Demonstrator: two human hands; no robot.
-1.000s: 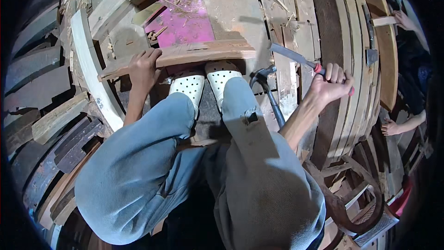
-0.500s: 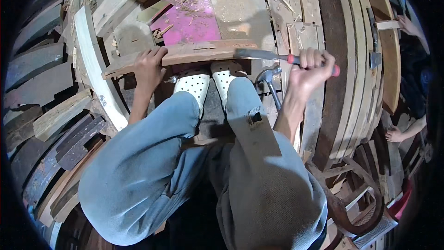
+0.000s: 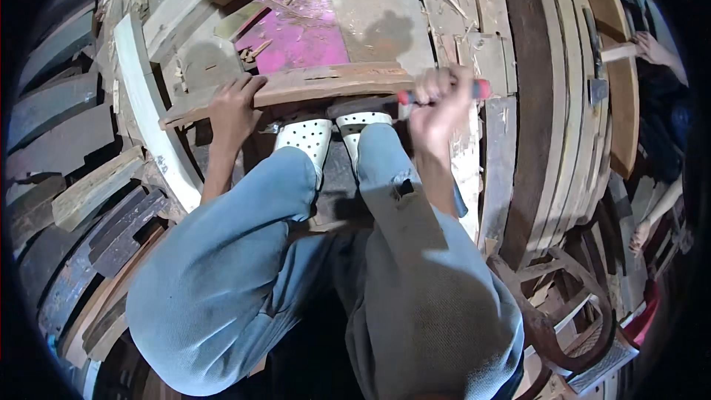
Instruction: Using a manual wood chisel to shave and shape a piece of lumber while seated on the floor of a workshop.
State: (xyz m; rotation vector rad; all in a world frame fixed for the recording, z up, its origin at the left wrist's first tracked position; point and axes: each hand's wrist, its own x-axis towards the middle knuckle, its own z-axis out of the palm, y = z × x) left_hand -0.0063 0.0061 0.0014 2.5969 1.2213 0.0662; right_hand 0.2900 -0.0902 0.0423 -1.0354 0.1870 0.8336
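Note:
My left hand [image 3: 235, 107] is closed over the left part of a long wooden board [image 3: 326, 80], which lies crosswise just beyond my two white perforated clogs [image 3: 301, 137]. My right hand [image 3: 441, 107], blurred by motion, grips a flat-bladed tool with a red-and-black handle [image 3: 481, 90]. Its dark blade runs leftward along the board's lower edge near the right end; whether it touches the wood is unclear. Below that hand, the hammer is mostly hidden by my forearm, with a sliver of blue handle [image 3: 460, 206] showing.
Stacked timber [image 3: 63, 141] fills the left, beside a pale beam [image 3: 148, 89]. Wood shavings and a pink panel [image 3: 292, 37] lie ahead. Long planks [image 3: 529, 141] line the right, with a wooden frame [image 3: 574, 333] at lower right. Another person's hands [image 3: 650, 48] show at the right edge.
My right hand has swung leftward with the tool, from right of the board to its right end, covering the hammer. My left hand stays put. The other person's lower hand has dropped.

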